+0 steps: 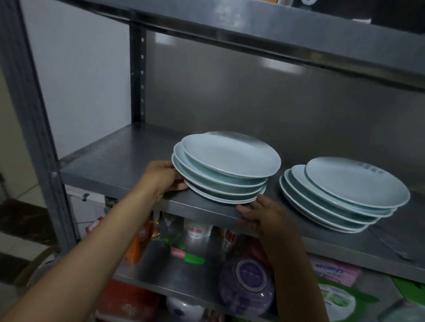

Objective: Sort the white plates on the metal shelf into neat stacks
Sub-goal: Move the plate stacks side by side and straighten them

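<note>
Two uneven stacks of pale white plates rest on the metal shelf (pixel 114 156). The left stack (pixel 228 156) holds several plates, shifted out of line with each other. My left hand (pixel 163 177) grips that stack's lower plates at their left rim. At the stack's front-right edge, my right hand (pixel 260 214) touches the bottom plate, fingers curled over the shelf's lip. The right stack (pixel 351 181) also has several plates, fanned toward the front right, and no hand is on it.
The upper shelf (pixel 261 24) hangs low over the plates. The left upright post (pixel 25 84) frames the unit. Below, a lower shelf (pixel 177 276) is crowded with packets, a purple round container (pixel 247 286), bottles and a pink pack (pixel 333 270).
</note>
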`<state>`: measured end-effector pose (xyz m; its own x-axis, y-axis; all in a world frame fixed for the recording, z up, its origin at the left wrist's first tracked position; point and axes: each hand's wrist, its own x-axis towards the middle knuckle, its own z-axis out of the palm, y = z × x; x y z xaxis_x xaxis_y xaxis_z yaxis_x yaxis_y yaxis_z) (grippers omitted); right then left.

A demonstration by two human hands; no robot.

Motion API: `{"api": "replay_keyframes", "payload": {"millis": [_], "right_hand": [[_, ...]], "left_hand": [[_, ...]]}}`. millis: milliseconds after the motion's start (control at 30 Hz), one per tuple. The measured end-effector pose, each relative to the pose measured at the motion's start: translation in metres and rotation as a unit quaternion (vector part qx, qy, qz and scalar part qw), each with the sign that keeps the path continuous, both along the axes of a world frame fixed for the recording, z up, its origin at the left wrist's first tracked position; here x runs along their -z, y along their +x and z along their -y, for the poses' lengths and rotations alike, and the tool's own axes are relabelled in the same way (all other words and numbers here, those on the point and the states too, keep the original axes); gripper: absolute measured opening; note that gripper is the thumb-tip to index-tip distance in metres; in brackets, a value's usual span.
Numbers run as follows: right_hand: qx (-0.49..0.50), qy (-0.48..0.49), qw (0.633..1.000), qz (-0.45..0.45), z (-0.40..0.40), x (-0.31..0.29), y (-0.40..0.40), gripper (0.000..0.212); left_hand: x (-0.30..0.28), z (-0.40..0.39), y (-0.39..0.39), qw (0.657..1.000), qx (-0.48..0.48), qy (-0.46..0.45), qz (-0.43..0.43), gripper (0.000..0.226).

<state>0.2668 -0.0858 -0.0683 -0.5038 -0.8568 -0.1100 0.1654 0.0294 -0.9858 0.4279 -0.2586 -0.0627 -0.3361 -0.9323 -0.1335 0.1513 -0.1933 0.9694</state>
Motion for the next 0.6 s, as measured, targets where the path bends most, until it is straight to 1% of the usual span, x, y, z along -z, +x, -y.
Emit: {"api": "replay_keyframes", "payload": {"millis": [67, 133, 167, 233, 267, 333, 400, 467, 600], "right_hand": [[-0.012, -0.019, 1.0, 0.01, -0.001, 0.002, 0.009, 0.038], [0.006, -0.025, 1.0, 0.008, 0.0, 0.002, 0.021, 0.033], [0.017, -0.027, 0.999, 0.0, 0.001, 0.002, 0.024, 0.029], [0.048, -0.024, 0.997, -0.047, 0.004, 0.004, 0.025, 0.035], [0.063, -0.008, 0.996, -0.067, 0.004, 0.002, 0.024, 0.032], [0.102, 0.028, 0.991, -0.079, 0.004, -0.003, 0.016, 0.013], [0.137, 0.027, 0.987, -0.076, 0.009, -0.01, 0.002, 0.017], [0.144, 0.035, 0.987, -0.064, 0.018, -0.019, -0.01, 0.03], [0.109, 0.045, 0.993, 0.025, 0.031, -0.029, -0.027, 0.041]], "left_hand": [[-0.001, 0.006, 0.01, 1.0, 0.015, 0.001, -0.002, 0.013], [-0.003, 0.009, 0.017, 0.999, 0.028, 0.009, -0.017, 0.016], [-0.004, 0.009, 0.019, 0.999, 0.03, 0.015, -0.032, 0.018], [-0.006, 0.005, 0.021, 0.998, 0.026, 0.026, -0.055, 0.019], [-0.006, 0.003, 0.021, 0.997, 0.021, 0.031, -0.064, 0.019], [-0.003, -0.003, 0.02, 0.996, 0.009, 0.04, -0.074, 0.016], [0.003, -0.017, 0.017, 0.994, -0.009, 0.05, -0.092, 0.016], [0.01, -0.035, 0.012, 0.991, -0.015, 0.052, -0.124, 0.021], [0.012, -0.062, 0.001, 0.99, -0.009, 0.003, -0.139, 0.036]]}}
